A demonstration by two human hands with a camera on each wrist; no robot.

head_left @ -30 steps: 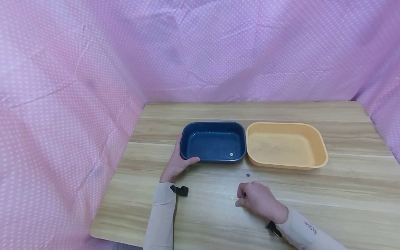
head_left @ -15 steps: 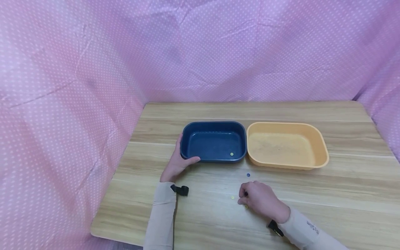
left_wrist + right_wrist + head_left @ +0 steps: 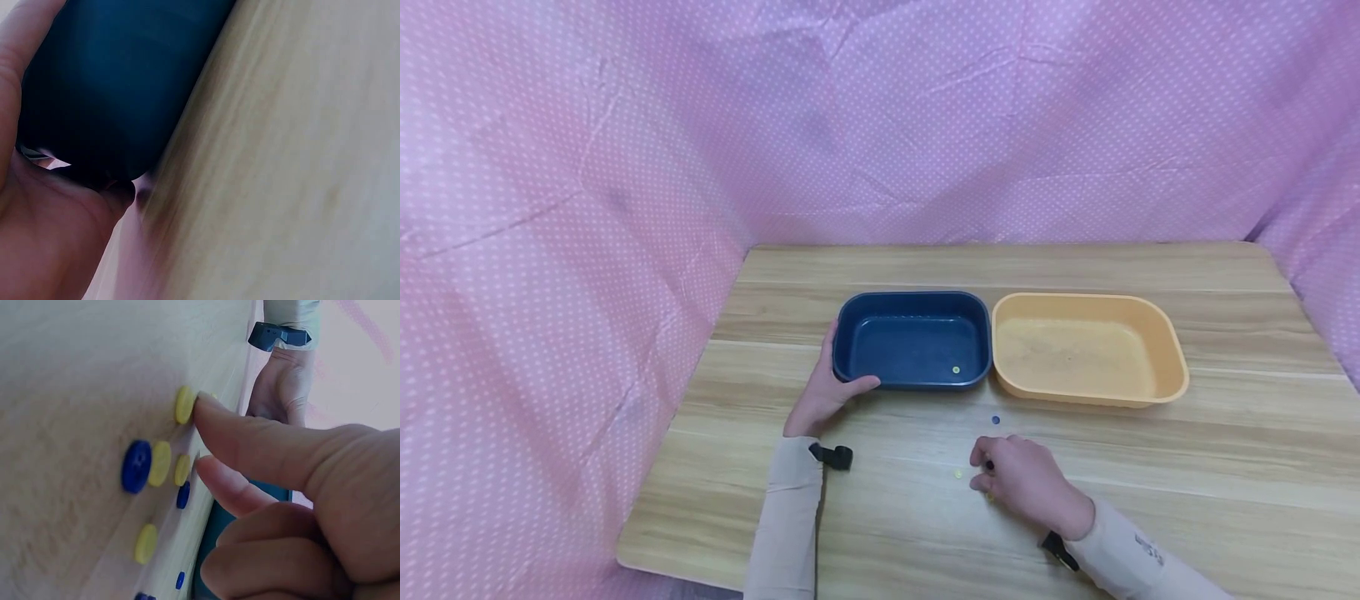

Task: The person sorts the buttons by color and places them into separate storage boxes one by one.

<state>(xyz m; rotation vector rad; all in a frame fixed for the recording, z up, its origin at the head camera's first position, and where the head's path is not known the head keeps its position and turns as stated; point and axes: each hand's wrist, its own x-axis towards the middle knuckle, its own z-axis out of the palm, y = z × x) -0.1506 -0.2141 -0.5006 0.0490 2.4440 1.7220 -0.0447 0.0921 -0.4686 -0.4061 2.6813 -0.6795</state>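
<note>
My left hand (image 3: 827, 387) grips the near left corner of a dark blue plastic bin (image 3: 895, 346), thumb over the front rim and fingers along its side. A yellow button (image 3: 956, 369) lies in that bin. My right hand (image 3: 1026, 475) is low over the table, thumb and index finger apart, other fingers curled in. In the right wrist view the thumb tip is right at a yellow button (image 3: 184, 405). Beside the index fingertip are a smaller yellow button (image 3: 182, 470) and a blue button (image 3: 183, 495). A larger blue button (image 3: 136, 466) overlaps a yellow one.
An orange bin (image 3: 1075, 354) stands against the blue bin's right side. A blue button (image 3: 996, 420) lies in front of the bins, and a yellow button (image 3: 958, 474) left of my right hand. Pink dotted cloth (image 3: 925, 125) hangs behind the wooden table (image 3: 1240, 500).
The right hand has shifted slightly right since a second ago. Its thumb and index finger came closer, then parted a little. The left hand and the bins look unchanged.
</note>
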